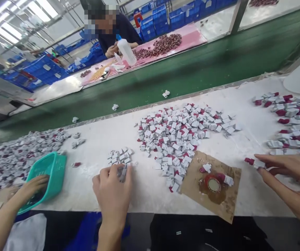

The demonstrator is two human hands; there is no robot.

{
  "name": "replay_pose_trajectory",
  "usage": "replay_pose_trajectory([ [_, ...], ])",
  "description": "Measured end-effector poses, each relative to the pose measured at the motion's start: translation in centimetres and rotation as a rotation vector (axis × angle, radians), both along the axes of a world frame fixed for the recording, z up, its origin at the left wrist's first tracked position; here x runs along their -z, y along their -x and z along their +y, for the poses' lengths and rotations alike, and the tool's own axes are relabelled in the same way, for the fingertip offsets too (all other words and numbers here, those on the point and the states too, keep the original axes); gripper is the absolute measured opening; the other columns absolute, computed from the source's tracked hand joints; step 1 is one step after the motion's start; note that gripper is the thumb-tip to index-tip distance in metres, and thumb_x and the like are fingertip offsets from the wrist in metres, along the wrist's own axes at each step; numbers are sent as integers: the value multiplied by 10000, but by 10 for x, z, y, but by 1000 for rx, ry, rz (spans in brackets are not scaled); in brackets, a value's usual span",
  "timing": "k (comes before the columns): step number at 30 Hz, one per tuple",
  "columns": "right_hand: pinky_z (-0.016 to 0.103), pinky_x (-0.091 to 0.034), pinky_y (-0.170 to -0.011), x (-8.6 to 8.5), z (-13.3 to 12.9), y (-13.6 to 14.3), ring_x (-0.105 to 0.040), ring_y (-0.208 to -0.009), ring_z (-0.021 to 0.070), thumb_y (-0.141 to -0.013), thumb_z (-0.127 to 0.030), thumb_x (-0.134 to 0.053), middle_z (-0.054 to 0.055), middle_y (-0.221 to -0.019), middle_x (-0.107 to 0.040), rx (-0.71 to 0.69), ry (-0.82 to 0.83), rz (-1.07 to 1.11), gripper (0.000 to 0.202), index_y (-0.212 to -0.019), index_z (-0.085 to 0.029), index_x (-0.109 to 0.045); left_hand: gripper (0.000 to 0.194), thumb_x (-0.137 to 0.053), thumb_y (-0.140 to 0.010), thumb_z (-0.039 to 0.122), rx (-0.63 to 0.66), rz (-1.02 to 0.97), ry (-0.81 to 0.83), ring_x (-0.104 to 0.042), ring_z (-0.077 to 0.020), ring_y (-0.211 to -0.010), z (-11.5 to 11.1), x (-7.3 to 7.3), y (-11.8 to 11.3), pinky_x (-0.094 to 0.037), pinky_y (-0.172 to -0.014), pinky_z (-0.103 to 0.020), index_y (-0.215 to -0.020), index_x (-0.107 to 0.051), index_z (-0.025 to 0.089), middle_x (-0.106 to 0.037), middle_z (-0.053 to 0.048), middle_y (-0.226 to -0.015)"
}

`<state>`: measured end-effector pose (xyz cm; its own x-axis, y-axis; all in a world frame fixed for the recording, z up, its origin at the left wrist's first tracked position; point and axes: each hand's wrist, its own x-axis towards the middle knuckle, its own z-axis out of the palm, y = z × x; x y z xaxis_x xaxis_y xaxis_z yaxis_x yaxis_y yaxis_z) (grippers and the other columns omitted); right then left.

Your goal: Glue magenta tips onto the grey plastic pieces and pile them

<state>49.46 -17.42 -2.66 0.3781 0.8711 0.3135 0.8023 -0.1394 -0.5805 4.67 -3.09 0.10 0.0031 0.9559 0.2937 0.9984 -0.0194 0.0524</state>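
Observation:
My left hand (112, 191) is over the table, its fingers curled around a small grey plastic part (122, 173). Just beyond its fingertips lies a small cluster of grey-white parts (120, 156). At the right, my right hand (293, 181) pinches a small white plastic part with a maroon end (259, 164) between thumb and fingers, raised a little above the tabletop. Between my hands lies a piece of brown cardboard (192, 181), wet-stained around a round red-rimmed dish (214, 184). A white-and-maroon part (228, 180) touches the dish, and another (206, 168) lies behind it.
A large heap of white-and-maroon parts (171, 132) covers mid-table; loose rows (291, 111) lie far right. At left, another person's hand (36, 186) reaches into a green basket (58, 174) beside a grey heap (21, 150). A green belt (192, 80) runs behind, with a co-worker (124, 28) opposite.

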Motion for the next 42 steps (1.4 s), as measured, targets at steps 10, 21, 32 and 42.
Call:
replay_pose_trajectory([
  [10,341,-662,-828,-19,-5,28,-799,-928,207,-1070,-353,-785,29,-1137,-821,-23,4,354,155,-1194,-352,-879,326,-524,-1078,491,80,-92,11,-666,-473,-1159,-3,0,-36,-517,-1107,-665,-1091,-719,230,-784,-197,-1123],
  [21,268,-699,-874,-32,-10,67,-813,-1037,198,-1047,-307,-874,30,-1131,-850,-148,12,828,178,-1191,-393,-932,300,-590,-1075,481,266,-539,285,-705,-305,-1013,-27,4,-67,-573,-921,-446,-1083,-789,256,-767,-85,-1051],
  [32,348,-661,-888,-34,-10,83,-805,-1020,205,-1071,-231,-825,21,-1103,-838,-129,-18,696,222,-1217,-373,-915,240,-702,-1036,465,335,-520,214,-676,-240,-860,-30,7,-59,-569,-830,-389,-1120,-789,258,-738,-54,-1063],
  [42,327,-704,-840,-43,-7,92,-825,-987,199,-1047,-139,-789,23,-1094,-858,-181,-37,554,278,-1200,-335,-915,326,-772,-996,569,299,-561,317,-698,-218,-820,-41,4,-48,-566,-675,-322,-1156,-801,287,-767,-43,-1104],
])
